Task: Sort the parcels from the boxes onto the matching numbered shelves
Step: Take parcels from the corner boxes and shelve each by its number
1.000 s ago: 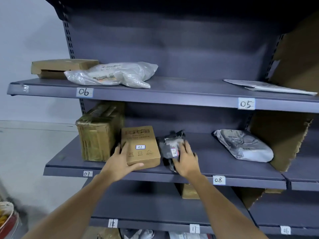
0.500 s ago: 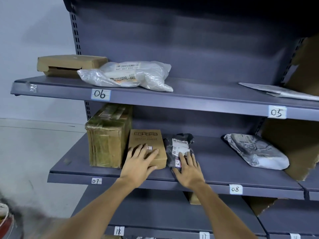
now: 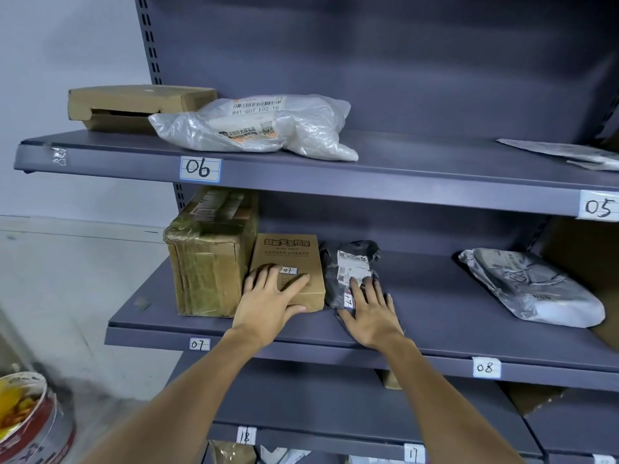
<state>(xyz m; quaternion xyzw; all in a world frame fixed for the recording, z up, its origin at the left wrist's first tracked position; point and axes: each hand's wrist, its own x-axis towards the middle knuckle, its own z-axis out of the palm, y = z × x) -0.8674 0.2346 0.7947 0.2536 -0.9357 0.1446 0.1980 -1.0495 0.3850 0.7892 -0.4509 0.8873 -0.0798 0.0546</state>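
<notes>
A small brown box (image 3: pixel 291 254) with an "07" sticker lies on the shelf marked 07 (image 3: pixel 150 334), next to a big taped carton (image 3: pixel 207 262). My left hand (image 3: pixel 268 303) lies on its near end, fingers spread on top and thumb along the front edge. To its right a black bag parcel (image 3: pixel 351 259) with a white shipping label rests on the same shelf. My right hand (image 3: pixel 368 313) lies flat there, fingertips on the bag's near end, palm on the shelf.
A grey bag (image 3: pixel 536 289) lies further right above the 08 label (image 3: pixel 486 367). The 06 shelf (image 3: pixel 301 177) above holds a flat brown box (image 3: pixel 134 102) and a clear plastic bag (image 3: pixel 261 128). Lower shelves carry labels 18 and 17. A round tin (image 3: pixel 26 423) stands on the floor at the left.
The brown box went from tilted up in my left hand to lying flat on the 07 shelf. My right hand set the black bag down and flattened on it.
</notes>
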